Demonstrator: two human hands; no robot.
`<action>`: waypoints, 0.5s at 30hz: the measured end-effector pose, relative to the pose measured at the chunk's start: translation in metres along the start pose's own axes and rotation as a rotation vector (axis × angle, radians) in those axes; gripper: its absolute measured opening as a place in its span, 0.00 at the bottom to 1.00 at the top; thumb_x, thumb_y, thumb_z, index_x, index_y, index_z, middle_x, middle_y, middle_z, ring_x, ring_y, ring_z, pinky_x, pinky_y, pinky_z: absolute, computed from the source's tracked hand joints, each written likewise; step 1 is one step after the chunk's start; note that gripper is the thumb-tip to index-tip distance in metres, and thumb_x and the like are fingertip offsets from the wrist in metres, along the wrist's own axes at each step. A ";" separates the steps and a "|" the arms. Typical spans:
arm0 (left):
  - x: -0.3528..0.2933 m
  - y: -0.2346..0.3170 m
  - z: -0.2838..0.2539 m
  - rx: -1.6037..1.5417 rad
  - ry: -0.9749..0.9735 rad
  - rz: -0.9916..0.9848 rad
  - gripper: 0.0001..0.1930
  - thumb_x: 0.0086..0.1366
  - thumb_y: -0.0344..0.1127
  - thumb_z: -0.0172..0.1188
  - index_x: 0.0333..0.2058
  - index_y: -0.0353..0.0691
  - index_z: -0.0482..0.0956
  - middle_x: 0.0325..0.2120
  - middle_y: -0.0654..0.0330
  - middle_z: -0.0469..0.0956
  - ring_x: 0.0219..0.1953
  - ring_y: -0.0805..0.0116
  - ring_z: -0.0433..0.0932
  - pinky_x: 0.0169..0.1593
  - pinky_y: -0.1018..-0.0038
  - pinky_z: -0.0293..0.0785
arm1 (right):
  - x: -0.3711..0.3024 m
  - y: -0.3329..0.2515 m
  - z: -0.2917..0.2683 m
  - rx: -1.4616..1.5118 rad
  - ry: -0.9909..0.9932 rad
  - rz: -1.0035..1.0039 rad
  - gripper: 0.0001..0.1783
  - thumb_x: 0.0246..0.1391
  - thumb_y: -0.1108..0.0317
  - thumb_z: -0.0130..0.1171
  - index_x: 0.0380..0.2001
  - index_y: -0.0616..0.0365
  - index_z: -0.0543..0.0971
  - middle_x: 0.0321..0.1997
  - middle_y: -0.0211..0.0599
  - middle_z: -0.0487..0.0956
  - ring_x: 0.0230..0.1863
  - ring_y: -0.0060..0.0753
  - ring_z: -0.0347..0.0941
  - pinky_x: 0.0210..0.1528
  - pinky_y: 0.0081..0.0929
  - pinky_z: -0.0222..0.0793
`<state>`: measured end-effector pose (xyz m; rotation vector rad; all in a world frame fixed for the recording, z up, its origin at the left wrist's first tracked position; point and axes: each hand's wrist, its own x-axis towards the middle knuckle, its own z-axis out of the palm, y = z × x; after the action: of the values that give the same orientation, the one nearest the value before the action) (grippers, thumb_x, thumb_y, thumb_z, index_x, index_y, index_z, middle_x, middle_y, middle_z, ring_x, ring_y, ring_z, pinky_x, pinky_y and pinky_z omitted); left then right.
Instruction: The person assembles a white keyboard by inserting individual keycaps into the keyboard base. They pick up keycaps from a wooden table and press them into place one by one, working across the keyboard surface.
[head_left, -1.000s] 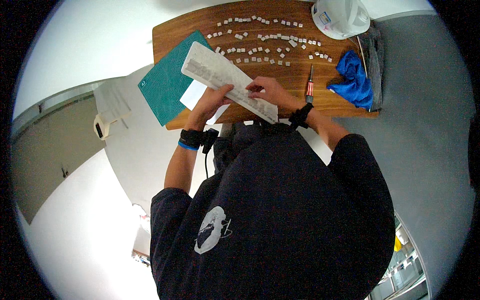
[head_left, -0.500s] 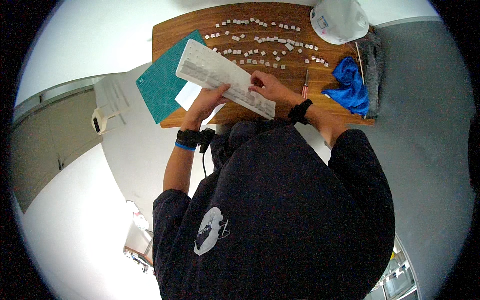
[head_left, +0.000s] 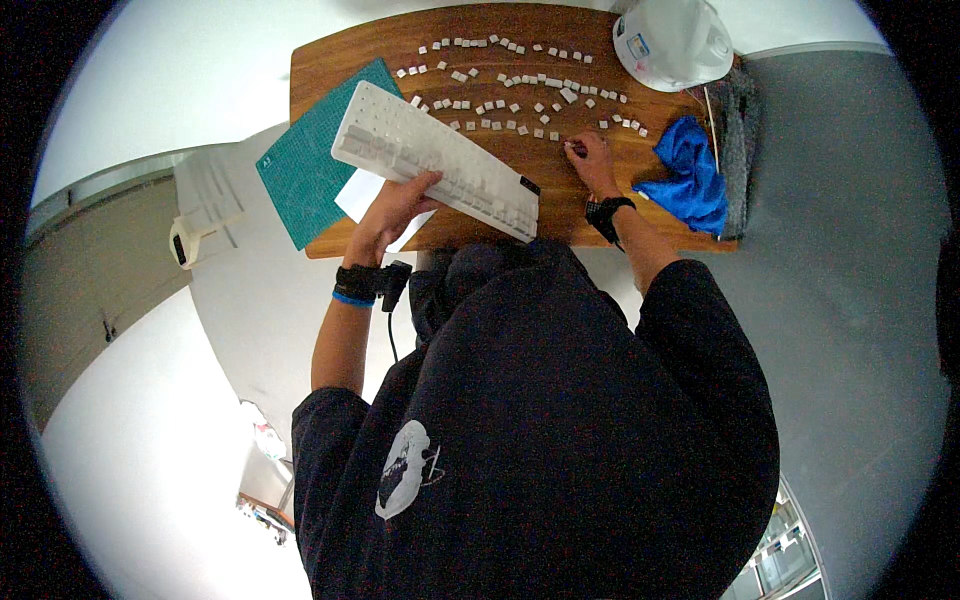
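A white keyboard [head_left: 435, 160] is held up at a slant over the table's near edge. My left hand [head_left: 400, 210] is closed on its lower long edge, thumb on top. Its upper left part is bare of caps, and a small dark panel shows at its right end. To the right of the keyboard, my right hand [head_left: 592, 165] is over the tabletop with its fingertips drawn together. Whatever those fingers hold, if anything, is too small to make out. Loose white keycaps [head_left: 545, 80] lie in several rows beyond both hands.
The wooden table [head_left: 350, 45] carries a green cutting mat [head_left: 300, 190] at left, white paper [head_left: 357, 196] partly under the keyboard, and a blue cloth [head_left: 690, 175] at right. A white bucket [head_left: 670, 50] stands at the far right corner, near a grey fuzzy strip [head_left: 738, 150].
My right hand has left the keyboard and moved right and away onto the tabletop near the keycaps. The red-handled tool seen there before is now hidden. My left hand still holds the keyboard.
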<state>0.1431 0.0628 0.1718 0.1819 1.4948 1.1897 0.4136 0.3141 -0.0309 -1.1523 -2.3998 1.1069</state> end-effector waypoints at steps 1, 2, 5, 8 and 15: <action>-0.001 0.001 0.000 0.005 0.004 0.004 0.30 0.66 0.36 0.62 0.60 0.30 0.61 0.53 0.45 0.73 0.52 0.53 0.78 0.48 0.65 0.82 | 0.001 0.001 0.001 -0.030 -0.010 -0.011 0.13 0.60 0.63 0.63 0.41 0.59 0.75 0.41 0.41 0.75 0.41 0.41 0.74 0.47 0.41 0.72; -0.002 0.002 0.001 0.010 0.008 0.008 0.30 0.66 0.35 0.62 0.60 0.31 0.61 0.53 0.45 0.73 0.52 0.53 0.78 0.48 0.65 0.82 | 0.002 0.002 0.001 -0.041 0.013 -0.036 0.13 0.60 0.63 0.63 0.41 0.59 0.75 0.40 0.41 0.75 0.41 0.41 0.74 0.47 0.41 0.72; -0.007 0.005 0.003 0.000 0.033 -0.010 0.29 0.66 0.35 0.62 0.60 0.31 0.61 0.53 0.45 0.73 0.53 0.53 0.78 0.49 0.64 0.82 | 0.007 0.004 0.006 -0.025 0.064 -0.021 0.13 0.59 0.62 0.64 0.39 0.60 0.75 0.39 0.39 0.73 0.40 0.40 0.72 0.46 0.40 0.71; -0.007 0.008 0.004 0.018 0.018 -0.040 0.29 0.66 0.34 0.61 0.61 0.31 0.60 0.54 0.45 0.73 0.53 0.52 0.77 0.51 0.63 0.81 | 0.015 0.009 0.009 0.061 0.046 0.021 0.14 0.59 0.62 0.65 0.37 0.60 0.74 0.38 0.38 0.72 0.40 0.39 0.71 0.45 0.38 0.71; -0.004 0.011 0.007 -0.033 -0.014 -0.044 0.31 0.66 0.31 0.62 0.63 0.35 0.57 0.60 0.46 0.67 0.58 0.49 0.73 0.56 0.59 0.80 | 0.019 -0.008 -0.003 0.007 0.041 -0.057 0.14 0.57 0.63 0.66 0.38 0.60 0.75 0.39 0.37 0.72 0.40 0.35 0.72 0.47 0.36 0.72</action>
<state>0.1444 0.0692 0.1837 0.1342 1.4595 1.1744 0.3985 0.3273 -0.0248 -1.0866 -2.3805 1.0625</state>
